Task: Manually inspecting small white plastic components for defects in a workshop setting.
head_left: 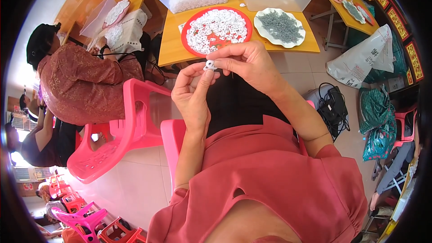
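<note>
Above my lap, my left hand pinches a small white plastic piece with dark holes between thumb and fingers. My right hand meets it from the other side, its thumb and forefinger closed at the piece's edge. Whatever those right fingertips hold, if anything, is too small to make out. Just beyond my hands, a red round tray carries many similar white pieces. To its right stands a white scalloped plate heaped with small thin grey parts.
Two translucent bins with white pieces stand at the back of the yellow table. A pink chair and a seated person are at left. White sack, green bags and a black cabled object lie right.
</note>
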`<state>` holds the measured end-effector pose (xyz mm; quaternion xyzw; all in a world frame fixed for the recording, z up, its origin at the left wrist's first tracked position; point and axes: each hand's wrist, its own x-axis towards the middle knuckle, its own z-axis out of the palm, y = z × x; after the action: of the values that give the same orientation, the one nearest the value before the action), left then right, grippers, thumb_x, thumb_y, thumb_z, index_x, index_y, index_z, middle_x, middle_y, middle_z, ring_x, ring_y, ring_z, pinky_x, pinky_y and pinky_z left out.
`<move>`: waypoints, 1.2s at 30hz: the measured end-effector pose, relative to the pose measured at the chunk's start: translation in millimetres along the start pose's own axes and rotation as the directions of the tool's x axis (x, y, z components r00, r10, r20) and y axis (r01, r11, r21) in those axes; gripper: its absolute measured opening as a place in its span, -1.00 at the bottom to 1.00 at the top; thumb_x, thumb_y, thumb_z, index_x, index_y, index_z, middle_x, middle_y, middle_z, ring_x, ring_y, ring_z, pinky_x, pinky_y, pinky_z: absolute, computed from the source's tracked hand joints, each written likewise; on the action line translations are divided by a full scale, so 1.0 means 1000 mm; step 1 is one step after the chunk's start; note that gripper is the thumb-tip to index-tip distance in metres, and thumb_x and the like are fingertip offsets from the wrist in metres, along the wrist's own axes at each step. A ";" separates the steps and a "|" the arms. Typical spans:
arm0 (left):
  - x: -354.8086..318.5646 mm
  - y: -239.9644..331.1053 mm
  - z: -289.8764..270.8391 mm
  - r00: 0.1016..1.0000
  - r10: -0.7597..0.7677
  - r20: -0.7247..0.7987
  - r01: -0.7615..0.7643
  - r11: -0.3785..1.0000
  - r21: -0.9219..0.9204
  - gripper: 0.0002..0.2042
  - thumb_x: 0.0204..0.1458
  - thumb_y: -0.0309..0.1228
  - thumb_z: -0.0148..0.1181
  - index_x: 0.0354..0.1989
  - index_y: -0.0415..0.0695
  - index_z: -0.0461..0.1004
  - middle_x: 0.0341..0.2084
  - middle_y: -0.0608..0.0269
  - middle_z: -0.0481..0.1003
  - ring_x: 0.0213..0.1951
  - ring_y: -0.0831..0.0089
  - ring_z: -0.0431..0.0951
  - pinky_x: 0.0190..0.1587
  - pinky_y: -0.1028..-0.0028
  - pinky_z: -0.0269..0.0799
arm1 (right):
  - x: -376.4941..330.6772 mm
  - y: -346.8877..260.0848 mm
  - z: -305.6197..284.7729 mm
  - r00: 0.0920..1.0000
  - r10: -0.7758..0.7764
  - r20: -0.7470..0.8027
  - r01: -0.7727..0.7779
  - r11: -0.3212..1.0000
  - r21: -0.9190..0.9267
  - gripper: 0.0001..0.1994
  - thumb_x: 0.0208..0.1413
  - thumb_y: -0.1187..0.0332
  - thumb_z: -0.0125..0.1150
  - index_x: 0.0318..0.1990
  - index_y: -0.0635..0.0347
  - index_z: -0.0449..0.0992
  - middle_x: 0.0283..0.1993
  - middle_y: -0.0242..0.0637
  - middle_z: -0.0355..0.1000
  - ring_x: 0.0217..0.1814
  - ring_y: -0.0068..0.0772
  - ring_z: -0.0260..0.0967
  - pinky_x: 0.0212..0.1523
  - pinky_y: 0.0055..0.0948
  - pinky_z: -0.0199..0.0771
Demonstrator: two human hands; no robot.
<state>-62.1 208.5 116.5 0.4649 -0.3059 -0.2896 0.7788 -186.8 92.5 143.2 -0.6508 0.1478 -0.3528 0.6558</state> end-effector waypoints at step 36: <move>0.017 -0.032 -0.017 0.970 0.080 0.231 -0.047 0.988 -0.145 -0.69 0.20 -0.46 0.35 0.08 -0.32 0.62 0.20 0.04 0.49 0.25 0.25 0.47 0.32 0.27 0.35 | 0.001 -0.012 -0.009 0.942 0.251 0.223 -0.251 0.968 -0.030 -0.80 0.42 0.29 0.20 -0.09 0.26 0.57 -0.35 -0.41 0.54 -0.47 -0.72 0.30 -0.41 -0.65 0.31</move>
<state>-44.2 192.5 85.2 0.3619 -0.3901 -0.3381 0.7762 -194.9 86.2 153.9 -0.6628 0.1545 -0.1905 0.7075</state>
